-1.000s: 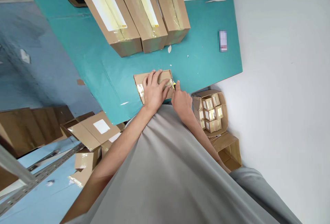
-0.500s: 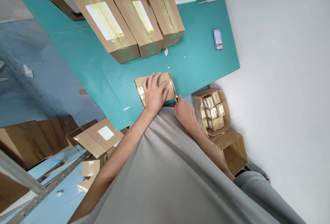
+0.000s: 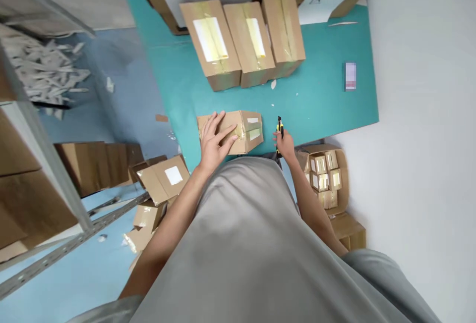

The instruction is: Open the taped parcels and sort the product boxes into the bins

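Note:
A small taped cardboard box (image 3: pixel 245 130) lies at the near edge of the teal table (image 3: pixel 320 105). My left hand (image 3: pixel 213 139) rests flat on the box's left part, fingers spread over its top. My right hand (image 3: pixel 285 145) is closed around a yellow and black utility knife (image 3: pixel 279 128), held a little to the right of the box and apart from it, its tip pointing away from me over the table edge.
Three long taped cartons (image 3: pixel 245 40) lie side by side farther back on the table. An open carton of several small boxes (image 3: pixel 323 174) sits on the floor at right. More cartons (image 3: pixel 163 179) and a metal rack (image 3: pixel 55 174) are at left.
My right hand pulled the knife away from the box's right end and out to the right. The box has turned so its taped end shows. The view swung to the left.

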Motion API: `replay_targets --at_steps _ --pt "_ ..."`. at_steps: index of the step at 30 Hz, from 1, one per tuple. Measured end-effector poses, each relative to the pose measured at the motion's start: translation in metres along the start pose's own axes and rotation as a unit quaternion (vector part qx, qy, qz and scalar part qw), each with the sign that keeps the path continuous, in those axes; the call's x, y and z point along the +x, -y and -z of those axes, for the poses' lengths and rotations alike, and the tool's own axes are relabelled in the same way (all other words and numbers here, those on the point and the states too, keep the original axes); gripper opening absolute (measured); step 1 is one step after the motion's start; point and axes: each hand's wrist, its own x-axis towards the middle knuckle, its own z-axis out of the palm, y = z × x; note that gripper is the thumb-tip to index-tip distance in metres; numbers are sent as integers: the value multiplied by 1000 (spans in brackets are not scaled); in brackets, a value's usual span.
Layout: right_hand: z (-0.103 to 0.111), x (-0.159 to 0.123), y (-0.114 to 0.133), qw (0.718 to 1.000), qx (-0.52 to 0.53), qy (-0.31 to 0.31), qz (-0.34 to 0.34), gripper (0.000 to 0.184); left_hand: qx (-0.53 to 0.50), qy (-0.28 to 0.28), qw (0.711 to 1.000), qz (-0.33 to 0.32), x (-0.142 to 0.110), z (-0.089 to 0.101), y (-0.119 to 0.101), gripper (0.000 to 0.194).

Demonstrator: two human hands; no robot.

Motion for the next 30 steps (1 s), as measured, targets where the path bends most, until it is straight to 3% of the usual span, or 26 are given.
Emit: replay_targets --at_steps 4,7,10,15,20,25,30 --pt "-43 38 5 986 146 62 -60 39 -21 -47 998 37 -18 25 20 57" --pt "-57 39 18 991 118 66 -16 36 -20 -70 995 66 -29 38 24 59" --pt "-57 33 23 996 69 53 28 35 -18 -78 993 84 -36 44 24 60" --pt "-15 25 6 998 -10 5 64 41 -71 -55 992 86 -31 30 22 66" --pt "41 17 -13 987 -130 -63 69 42 -161 3 981 110 -14 -16 24 76" --pt "63 16 -20 974 -202 -68 73 46 -179 67 971 146 -3 -56 30 68" --pt "79 11 1 951 -275 -49 132 53 -154 98 972 145 -7 -62 35 73"
